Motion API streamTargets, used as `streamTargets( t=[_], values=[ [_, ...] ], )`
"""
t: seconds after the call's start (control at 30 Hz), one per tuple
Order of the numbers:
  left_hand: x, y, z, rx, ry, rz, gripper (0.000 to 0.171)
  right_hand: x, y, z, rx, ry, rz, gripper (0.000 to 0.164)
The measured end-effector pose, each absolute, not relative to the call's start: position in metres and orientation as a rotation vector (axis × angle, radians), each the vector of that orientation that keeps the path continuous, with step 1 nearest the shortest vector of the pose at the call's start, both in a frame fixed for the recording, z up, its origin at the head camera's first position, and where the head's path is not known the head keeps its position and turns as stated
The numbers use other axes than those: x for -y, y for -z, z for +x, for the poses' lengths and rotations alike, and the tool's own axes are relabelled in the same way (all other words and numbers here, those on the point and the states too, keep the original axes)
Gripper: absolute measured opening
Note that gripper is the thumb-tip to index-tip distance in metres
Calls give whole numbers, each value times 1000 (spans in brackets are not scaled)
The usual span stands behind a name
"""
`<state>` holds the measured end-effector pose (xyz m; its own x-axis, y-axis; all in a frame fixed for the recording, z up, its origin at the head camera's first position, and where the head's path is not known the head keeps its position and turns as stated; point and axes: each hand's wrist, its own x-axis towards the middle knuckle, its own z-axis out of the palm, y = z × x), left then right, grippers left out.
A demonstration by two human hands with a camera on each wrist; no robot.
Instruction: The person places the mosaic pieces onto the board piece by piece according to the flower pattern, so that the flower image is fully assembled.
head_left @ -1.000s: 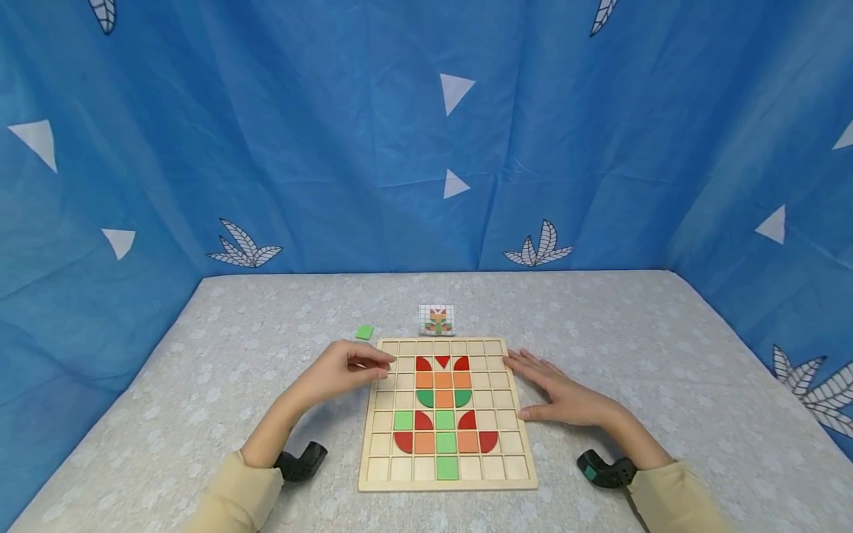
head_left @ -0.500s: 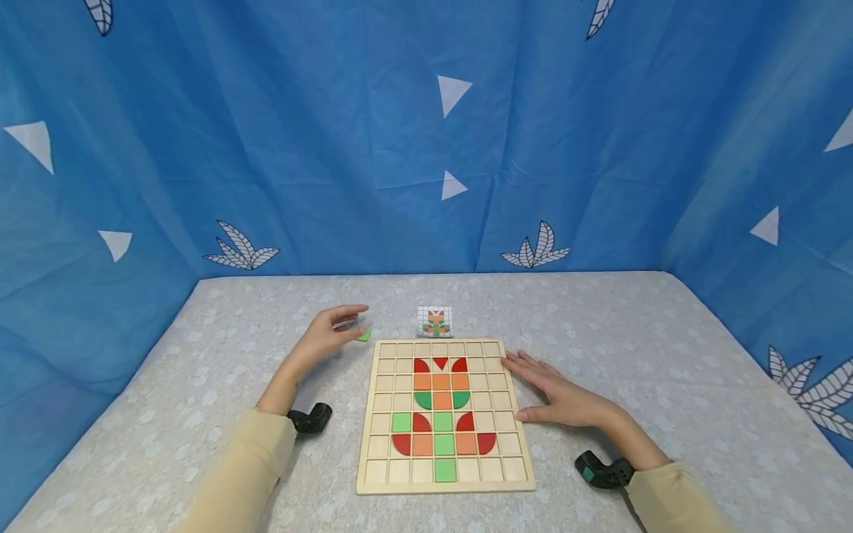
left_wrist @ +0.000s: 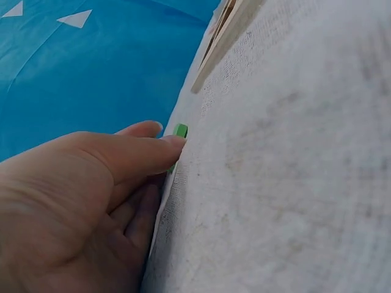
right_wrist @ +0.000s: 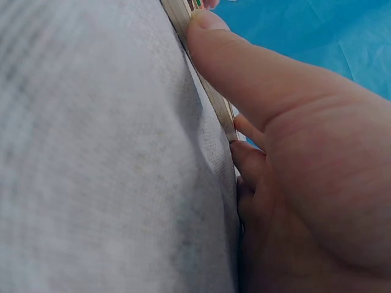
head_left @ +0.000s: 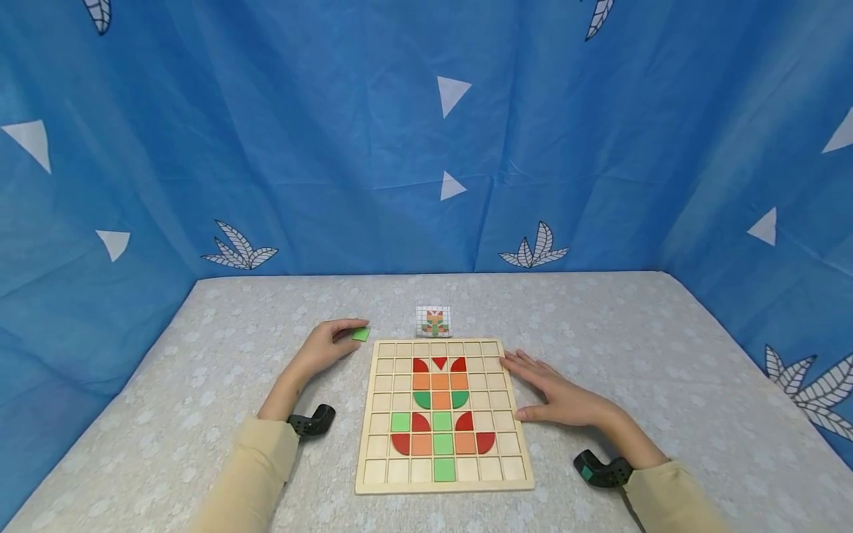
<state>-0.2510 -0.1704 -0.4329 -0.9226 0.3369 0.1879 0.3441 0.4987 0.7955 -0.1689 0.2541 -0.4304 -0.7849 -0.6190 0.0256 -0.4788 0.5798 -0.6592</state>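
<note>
My left hand [head_left: 326, 346] is beyond the board's upper left corner, thumb and fingers pinching a light green square tile [head_left: 361, 334] low over the tabletop. In the left wrist view the tile [left_wrist: 181, 130] shows as a thin green edge past the thumb; the rest is hidden behind the fingers. A square wooden grid board [head_left: 445, 488] carries red, orange and green pieces in a flower-like figure. Along its right edge rests my right hand [head_left: 566, 396], fingers stretched out; the right wrist view has that thumb on the board's edge [right_wrist: 215, 97].
Behind the board stands a small card [head_left: 433, 321] printed with a similar figure on a grid. A pale patterned cloth [head_left: 586, 318] covers the table. Blue curtains [head_left: 360, 133] hang at the back and sides. Each wrist wears a black device [head_left: 313, 422].
From the board's left side, my left hand has moved away to the loose green tile and closed its fingers on it. The right hand has stayed on the board's edge.
</note>
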Motion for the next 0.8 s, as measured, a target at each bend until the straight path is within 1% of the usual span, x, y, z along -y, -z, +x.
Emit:
streamTargets(
  t=[0.4,0.8],
  values=[
    [168,433,-247,2683,1374,-491,32,-254,430,-169,-2597,1010,-932,82],
    [166,433,-244,2645,1306,-493,31,-255,431,-168,-2602,1019,-933,82]
  ],
)
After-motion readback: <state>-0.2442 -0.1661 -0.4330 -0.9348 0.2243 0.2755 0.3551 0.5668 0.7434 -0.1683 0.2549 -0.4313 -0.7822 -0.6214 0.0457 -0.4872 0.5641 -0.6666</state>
